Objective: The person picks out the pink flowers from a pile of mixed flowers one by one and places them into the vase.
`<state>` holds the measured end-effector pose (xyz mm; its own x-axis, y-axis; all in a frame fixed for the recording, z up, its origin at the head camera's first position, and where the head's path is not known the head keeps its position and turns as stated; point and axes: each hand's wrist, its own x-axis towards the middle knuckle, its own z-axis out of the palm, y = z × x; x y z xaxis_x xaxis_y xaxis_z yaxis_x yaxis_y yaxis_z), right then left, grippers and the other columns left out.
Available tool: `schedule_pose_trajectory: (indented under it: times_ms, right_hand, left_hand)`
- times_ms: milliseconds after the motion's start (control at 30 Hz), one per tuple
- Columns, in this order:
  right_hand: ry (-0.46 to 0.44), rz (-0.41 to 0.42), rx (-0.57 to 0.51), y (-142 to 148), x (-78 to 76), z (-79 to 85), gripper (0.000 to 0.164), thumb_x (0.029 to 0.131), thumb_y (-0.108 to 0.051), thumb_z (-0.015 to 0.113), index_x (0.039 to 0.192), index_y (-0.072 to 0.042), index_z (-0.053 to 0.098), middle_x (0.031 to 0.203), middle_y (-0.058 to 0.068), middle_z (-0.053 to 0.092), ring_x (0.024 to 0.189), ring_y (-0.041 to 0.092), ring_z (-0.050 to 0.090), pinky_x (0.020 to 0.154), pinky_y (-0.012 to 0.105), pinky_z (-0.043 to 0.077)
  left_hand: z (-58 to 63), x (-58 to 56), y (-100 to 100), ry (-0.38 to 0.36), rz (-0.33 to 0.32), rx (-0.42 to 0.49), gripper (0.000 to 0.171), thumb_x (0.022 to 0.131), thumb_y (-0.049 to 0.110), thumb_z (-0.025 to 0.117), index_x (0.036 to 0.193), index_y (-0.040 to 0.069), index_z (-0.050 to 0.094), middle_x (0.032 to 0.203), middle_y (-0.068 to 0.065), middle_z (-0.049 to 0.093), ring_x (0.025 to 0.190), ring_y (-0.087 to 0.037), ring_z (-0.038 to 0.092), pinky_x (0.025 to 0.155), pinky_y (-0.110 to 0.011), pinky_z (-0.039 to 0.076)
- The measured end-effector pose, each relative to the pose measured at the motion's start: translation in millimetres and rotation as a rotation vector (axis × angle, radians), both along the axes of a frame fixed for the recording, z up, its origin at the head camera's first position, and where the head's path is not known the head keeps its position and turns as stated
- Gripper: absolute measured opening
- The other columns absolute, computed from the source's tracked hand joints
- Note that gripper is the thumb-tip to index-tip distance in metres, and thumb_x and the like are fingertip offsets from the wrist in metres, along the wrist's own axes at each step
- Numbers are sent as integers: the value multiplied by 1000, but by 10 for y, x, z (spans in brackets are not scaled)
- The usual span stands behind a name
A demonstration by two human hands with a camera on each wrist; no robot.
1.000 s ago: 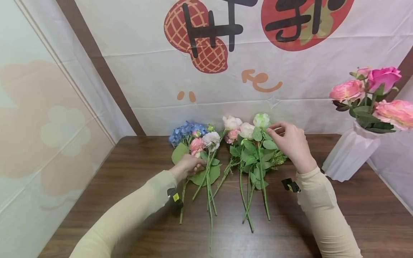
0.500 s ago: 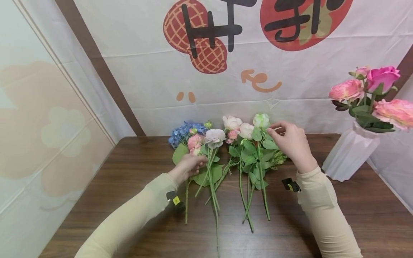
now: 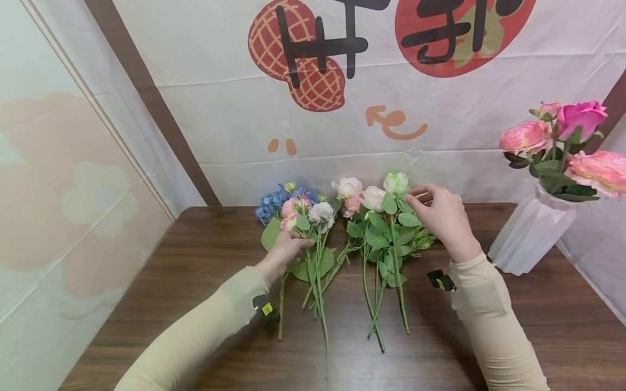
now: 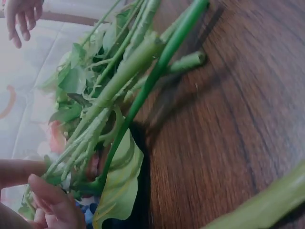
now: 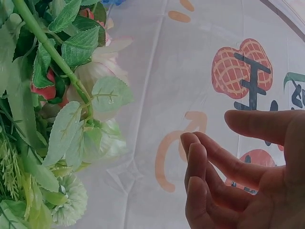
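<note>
My left hand (image 3: 286, 251) pinches thin green flower stems (image 4: 102, 119) just below the blooms of a pink flower (image 3: 289, 212) and a white flower (image 3: 321, 216). Exactly which stems lie between the fingers is partly hidden. Behind the pink blooms lies a blue hydrangea (image 3: 269, 205), with its broad leaf (image 4: 121, 179) under the stems. My right hand (image 3: 440, 217) hovers beside a green-white flower (image 3: 395, 183), fingers loosely bent. In the right wrist view a gap separates its thumb and fingers, with nothing held between them.
A white ribbed vase (image 3: 530, 233) with pink roses (image 3: 582, 120) stands at the table's right. Cream flowers (image 3: 373, 199) with leafy stems lie at centre. The wooden table (image 3: 195, 304) meets a printed cloth backdrop (image 3: 220, 108).
The pink flower has risen slightly and shifted left with my left hand's fingers. The white flower has swung right, then back left, its stem turning too. My right hand stays in place.
</note>
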<state>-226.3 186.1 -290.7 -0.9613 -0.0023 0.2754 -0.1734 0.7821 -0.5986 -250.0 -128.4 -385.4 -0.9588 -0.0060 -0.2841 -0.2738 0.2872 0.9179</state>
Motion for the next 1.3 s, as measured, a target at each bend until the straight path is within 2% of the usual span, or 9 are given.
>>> schedule_pose_trajectory:
  times_ms: [200, 400, 467, 567, 700, 800, 867, 1000, 1300]
  right_hand:
    - [-13, 3, 8, 4, 2, 8, 36, 94, -40, 54, 114, -12, 65, 100, 16, 70, 86, 31, 66, 67, 43, 50]
    - [-37, 7, 22, 4, -2, 17, 37, 95, -41, 53, 114, -11, 64, 104, 17, 69, 84, 32, 65, 65, 42, 50]
    - [-38, 8, 25, 4, -5, 17, 37, 95, -41, 53, 114, -11, 64, 104, 18, 69, 84, 32, 65, 65, 42, 50]
    - [-36, 9, 25, 3, -8, 15, 37, 95, -40, 53, 114, -11, 64, 104, 18, 69, 84, 32, 66, 64, 42, 50]
    - [-37, 10, 24, 12, -3, 18, 39, 95, -43, 52, 114, -12, 64, 104, 18, 69, 85, 32, 66, 65, 43, 50]
    - [-39, 7, 21, 25, -2, 23, 41, 94, -45, 51, 115, -12, 65, 104, 18, 69, 87, 33, 65, 66, 43, 50]
    - [-37, 5, 20, 32, -4, 25, 42, 94, -46, 51, 114, -12, 65, 103, 18, 69, 88, 33, 65, 66, 44, 50]
    - [-32, 5, 20, 37, -8, 17, 42, 94, -46, 51, 114, -11, 65, 103, 18, 69, 88, 34, 65, 67, 44, 50]
    - [-40, 10, 24, 15, -8, -2, 38, 94, -42, 53, 113, -11, 65, 103, 18, 69, 83, 32, 65, 64, 42, 50]
  left_hand:
    - [44, -15, -9, 29, 50, 59, 18, 86, 13, 68, 81, 7, 51, 67, 1, 50, 50, -8, 45, 45, -20, 41]
    - [111, -33, -14, 111, 119, 108, 25, 87, 25, 68, 88, 5, 55, 67, 2, 50, 52, -8, 47, 47, -21, 42]
    - [121, -38, -23, 160, 144, 75, 27, 86, 29, 70, 90, 5, 59, 68, 3, 54, 52, -9, 48, 49, -24, 45]
    - [135, -41, -35, 254, 189, -42, 30, 83, 35, 72, 87, 6, 64, 66, 5, 59, 50, -9, 49, 51, -27, 46]
    - [185, -32, -33, 339, 234, -165, 30, 81, 37, 73, 82, 8, 68, 67, 5, 63, 54, -9, 52, 54, -25, 45]
    - [237, -19, -37, 368, 236, -174, 28, 82, 36, 73, 83, 8, 69, 70, 2, 63, 57, -11, 52, 55, -25, 45]
    - [265, -7, -47, 391, 233, -175, 28, 83, 36, 72, 84, 8, 69, 72, 0, 63, 57, -18, 56, 54, -26, 46]
    - [281, 0, -52, 437, 215, -172, 26, 85, 35, 70, 87, 9, 70, 73, -2, 64, 51, -30, 61, 45, -27, 48]
    - [334, 69, 55, 553, 182, -218, 23, 90, 31, 65, 91, 8, 70, 74, -13, 68, 53, -30, 65, 47, -31, 52]
